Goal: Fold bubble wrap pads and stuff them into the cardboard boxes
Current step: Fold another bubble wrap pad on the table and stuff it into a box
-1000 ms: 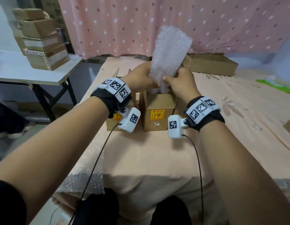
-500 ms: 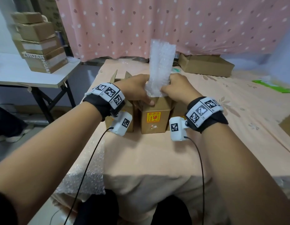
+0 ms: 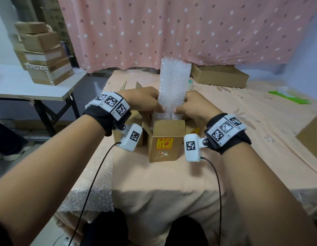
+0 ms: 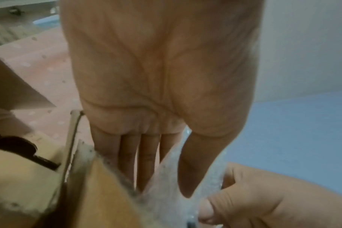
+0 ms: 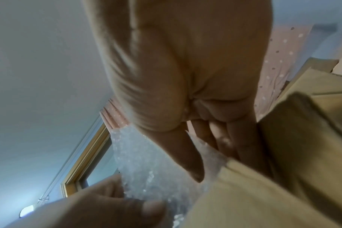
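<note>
Bubbled clear plastic pad (image 3: 173,86), folded into a tall strip, stands upright with its lower end inside open brown cardboard box (image 3: 165,141); left hand (image 3: 141,100) and right hand (image 3: 191,105) pinch its sides at the rim.

The clear plastic bubble wrap pad (image 3: 173,87) looks glossy and knobbly; the small brown cardboard box (image 3: 164,139) is matt paperboard with a shiny yellow-and-red sticker (image 3: 164,144); the peach floral cloth (image 3: 171,176) over the surface looks soft and matt; the pink dotted curtain (image 3: 171,29) is thin fabric.
</note>
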A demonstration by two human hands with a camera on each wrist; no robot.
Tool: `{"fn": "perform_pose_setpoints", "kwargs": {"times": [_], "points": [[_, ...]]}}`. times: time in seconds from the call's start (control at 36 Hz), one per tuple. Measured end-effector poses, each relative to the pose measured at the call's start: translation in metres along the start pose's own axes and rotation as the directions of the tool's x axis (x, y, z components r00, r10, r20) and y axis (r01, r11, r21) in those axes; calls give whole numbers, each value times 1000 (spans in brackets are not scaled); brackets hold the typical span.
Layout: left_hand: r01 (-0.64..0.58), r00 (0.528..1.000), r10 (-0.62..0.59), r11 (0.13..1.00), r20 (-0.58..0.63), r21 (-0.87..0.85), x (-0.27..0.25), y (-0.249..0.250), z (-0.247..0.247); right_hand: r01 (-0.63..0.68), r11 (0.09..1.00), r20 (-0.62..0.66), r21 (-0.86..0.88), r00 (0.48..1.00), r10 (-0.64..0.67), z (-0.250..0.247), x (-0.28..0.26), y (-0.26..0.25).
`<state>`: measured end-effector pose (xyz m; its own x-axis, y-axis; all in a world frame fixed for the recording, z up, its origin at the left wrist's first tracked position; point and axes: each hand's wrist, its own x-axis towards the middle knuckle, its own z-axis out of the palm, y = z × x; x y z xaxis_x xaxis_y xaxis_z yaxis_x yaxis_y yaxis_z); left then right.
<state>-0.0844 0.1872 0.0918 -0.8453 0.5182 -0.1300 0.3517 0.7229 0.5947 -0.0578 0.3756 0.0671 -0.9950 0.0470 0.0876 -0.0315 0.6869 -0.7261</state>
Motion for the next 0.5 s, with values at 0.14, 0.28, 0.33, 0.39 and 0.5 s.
{"fn": "perform_pose_setpoints", "kwargs": {"times": [0.14,0.28,0.33,0.39,0.5], "points": [[70,997,-68,984,-19,166,-1,-2,2,16,986,21,-165,1000,-13,6,1,0],[124,990,-133,978,45,168,1,11,5,62,990,92,-126,994,-51,9,-4,-4],[165,982,-179,970,60,179,5,17,6,43,995,50,85,998,-48,11,-4,-7],[227,965,-243,961,95,155,6,22,9,-1,959,-12,282,1000,5,13,-1,-4],[330,940,-332,943,85,33,7,25,8,-66,931,-116,359,987,115,16,0,-1]]}}
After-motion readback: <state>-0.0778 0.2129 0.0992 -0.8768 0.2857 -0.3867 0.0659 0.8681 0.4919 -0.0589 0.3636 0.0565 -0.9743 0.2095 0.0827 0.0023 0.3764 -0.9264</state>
